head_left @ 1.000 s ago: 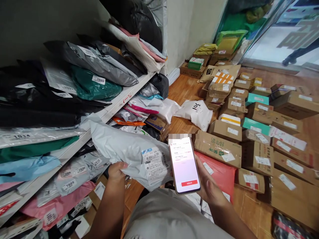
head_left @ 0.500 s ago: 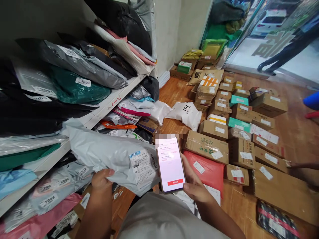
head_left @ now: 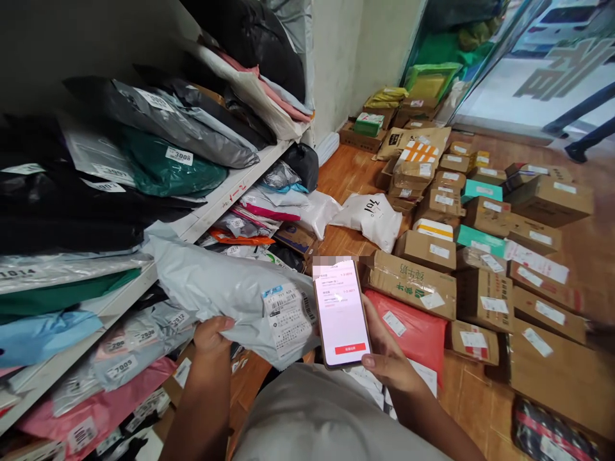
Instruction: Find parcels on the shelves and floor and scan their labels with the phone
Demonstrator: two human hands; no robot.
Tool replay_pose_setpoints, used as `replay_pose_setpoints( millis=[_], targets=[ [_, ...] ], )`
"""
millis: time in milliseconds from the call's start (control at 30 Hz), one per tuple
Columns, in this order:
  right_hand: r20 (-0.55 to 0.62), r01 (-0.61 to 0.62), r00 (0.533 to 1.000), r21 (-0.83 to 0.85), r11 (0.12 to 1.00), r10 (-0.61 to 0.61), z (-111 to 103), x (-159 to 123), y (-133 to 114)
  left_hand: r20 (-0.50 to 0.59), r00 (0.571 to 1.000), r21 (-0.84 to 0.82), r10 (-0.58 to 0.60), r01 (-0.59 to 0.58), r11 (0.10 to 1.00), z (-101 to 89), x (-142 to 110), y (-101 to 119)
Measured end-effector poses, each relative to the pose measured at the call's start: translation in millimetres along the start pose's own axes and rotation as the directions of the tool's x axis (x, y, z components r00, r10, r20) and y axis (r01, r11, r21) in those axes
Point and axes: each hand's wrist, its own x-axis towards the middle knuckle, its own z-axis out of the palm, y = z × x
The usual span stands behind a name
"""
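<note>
My left hand grips the lower edge of a grey plastic mailer bag that bears a white shipping label. The bag sticks out from the shelf at the left, its far end resting on the shelf edge. My right hand holds a smartphone upright just right of the label, its lit screen facing me with a red button near the bottom. Phone and label are almost touching.
The white shelf is packed with numbered soft parcels in grey, green, black, blue and pink. Cardboard boxes cover the wooden floor to the right, with a red mailer and a white bag among them. A person's legs show outside the glass door.
The view swung left and back again. Both hands keep their hold on bag and phone. The person outside the door has walked further right.
</note>
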Motion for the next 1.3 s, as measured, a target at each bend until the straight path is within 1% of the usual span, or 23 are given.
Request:
replay_pose_setpoints(
  millis=[133, 300, 500, 600, 767, 867, 967, 1100, 1300],
  targets=[
    [-0.002, 0.009, 1.0, -0.002, 1.0, -0.009, -1, 0, 1, 0.024, 0.998, -0.03, -0.061, 0.062, 0.998, 0.8, 0, 2],
    [0.0, 0.03, 1.0, -0.011, 0.999, -0.03, -1, 0, 0, -0.011, 1.0, -0.024, -0.01, 0.009, 1.0, 4.4, -1, 3],
    [0.044, 0.025, 0.999, 0.058, 0.998, -0.027, 2, 0, -3, -0.04, 0.999, -0.089, 0.011, -0.014, 0.996, 10.4, -4, 5],
    [0.003, 0.034, 0.999, 0.062, 0.997, -0.035, -1, -2, 3, -0.028, 0.998, -0.09, 0.057, -0.059, 0.994, 13.9, -6, 8],
    [-0.058, 0.051, 0.997, 0.045, 0.998, -0.048, -6, -5, 10, -0.066, 0.994, -0.081, 0.085, -0.09, 0.993, 15.8, -8, 10],
    [-0.038, 0.029, 0.999, 0.047, 0.998, -0.028, -3, -4, 7, -0.068, 0.994, -0.075, 0.088, -0.093, 0.993, 15.9, -8, 9],
    [-0.006, 0.011, 1.0, 0.053, 0.999, -0.011, 0, -2, 3, -0.078, 0.995, -0.046, 0.058, -0.062, 0.997, 15.5, -9, 10],
    [-0.025, 0.019, 1.0, 0.02, 1.0, -0.018, 3, -2, 1, -0.099, 0.994, -0.042, 0.045, -0.049, 0.998, 12.3, -9, 10],
    [-0.045, -0.002, 0.999, -0.073, 0.997, -0.001, 4, -2, -1, -0.065, 0.998, -0.023, 0.014, -0.015, 1.0, 3.5, -7, 7]
  ],
)
